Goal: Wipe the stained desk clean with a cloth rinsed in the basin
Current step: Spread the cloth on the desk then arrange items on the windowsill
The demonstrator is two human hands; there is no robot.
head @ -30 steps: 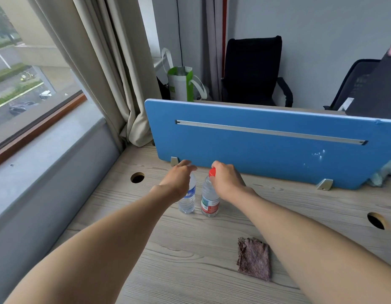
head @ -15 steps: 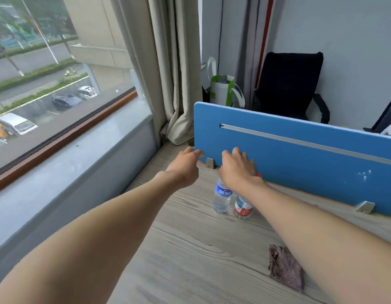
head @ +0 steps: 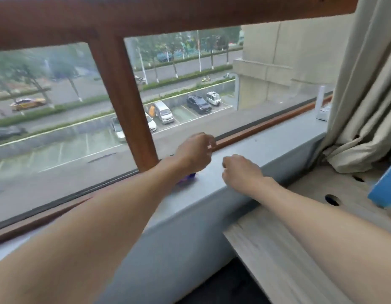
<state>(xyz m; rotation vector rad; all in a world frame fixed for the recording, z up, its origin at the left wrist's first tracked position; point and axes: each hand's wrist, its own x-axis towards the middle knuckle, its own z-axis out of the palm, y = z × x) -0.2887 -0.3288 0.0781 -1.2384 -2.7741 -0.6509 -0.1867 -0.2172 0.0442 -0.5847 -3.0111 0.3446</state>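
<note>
Left hand [head: 195, 151], right hand [head: 240, 172] above windowsill [head: 278, 145], fingers curled, apparently empty; desk [head: 267, 249] beside

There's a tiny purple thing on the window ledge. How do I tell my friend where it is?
Find the thick brown window post, then look down to the grey ledge at its foot. Just right of the post, peeking out beneath the left hand, lies a small purple-blue thing. It is the only bright colour there; the white object by the curtain is far off.
</note>
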